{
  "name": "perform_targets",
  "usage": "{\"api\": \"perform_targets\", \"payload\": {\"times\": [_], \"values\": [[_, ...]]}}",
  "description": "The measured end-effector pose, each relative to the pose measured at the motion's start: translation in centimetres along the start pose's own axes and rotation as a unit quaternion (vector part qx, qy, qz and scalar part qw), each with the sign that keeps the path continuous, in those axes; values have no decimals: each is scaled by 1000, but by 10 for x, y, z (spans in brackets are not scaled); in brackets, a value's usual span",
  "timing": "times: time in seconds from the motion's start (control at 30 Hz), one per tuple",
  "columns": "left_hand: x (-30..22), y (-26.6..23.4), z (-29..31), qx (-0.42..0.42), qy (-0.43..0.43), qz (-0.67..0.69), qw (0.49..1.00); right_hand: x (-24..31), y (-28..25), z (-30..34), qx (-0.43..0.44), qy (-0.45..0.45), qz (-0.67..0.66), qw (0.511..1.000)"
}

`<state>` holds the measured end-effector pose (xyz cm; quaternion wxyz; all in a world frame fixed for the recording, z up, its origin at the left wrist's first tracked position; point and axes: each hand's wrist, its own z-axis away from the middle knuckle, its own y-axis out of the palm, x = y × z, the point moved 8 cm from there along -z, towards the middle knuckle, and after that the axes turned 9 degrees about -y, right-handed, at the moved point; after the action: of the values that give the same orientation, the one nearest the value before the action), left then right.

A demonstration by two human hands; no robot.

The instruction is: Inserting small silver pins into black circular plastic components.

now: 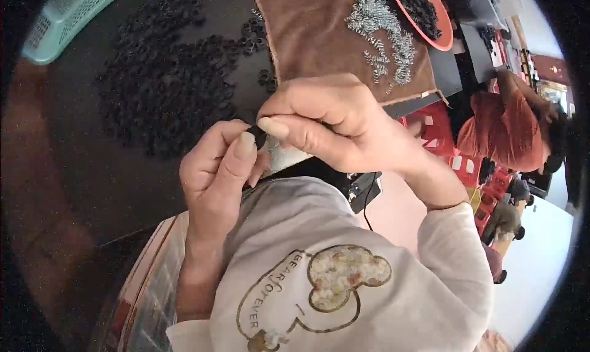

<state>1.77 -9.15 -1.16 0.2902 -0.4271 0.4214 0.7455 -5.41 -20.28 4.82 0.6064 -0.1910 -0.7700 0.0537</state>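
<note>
My left hand (pixel 218 168) and my right hand (pixel 338 125) meet in front of my body. Between their thumbs and fingertips they pinch a small black part (pixel 257 134); its exact kind is mostly hidden by the fingers. Both hands are closed on it. Beyond my left hand, a wide pile of small black ring-like parts (pixel 169 91) lies on the dark tabletop (pixel 70 168). Past my right hand, many small silvery coil springs (pixel 384 35) are scattered on a brown cloth (pixel 307 39).
A green plastic basket (pixel 55 29) stands at the far left. An orange-red bowl (pixel 444 35) of black parts sits beyond the springs. Red crates (pixel 433 131) stand to the right, where a person in a red top (pixel 504 131) and other people are.
</note>
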Motion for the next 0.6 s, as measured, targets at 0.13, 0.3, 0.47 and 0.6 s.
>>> {"api": "perform_targets", "payload": {"times": [0.13,0.3,0.47,0.6], "values": [[0,2,-1,20,-40,26,999,16,0,-2,-12,-134,132,982],[-4,3,-1,37,-30,30,998,44,11,1,42,-200,312,928],[-5,5,0,43,-50,37,997,41,18,0,51,-192,383,902],[-2,2,-2,59,-35,53,996,42,21,-1,61,-204,414,885]]}}
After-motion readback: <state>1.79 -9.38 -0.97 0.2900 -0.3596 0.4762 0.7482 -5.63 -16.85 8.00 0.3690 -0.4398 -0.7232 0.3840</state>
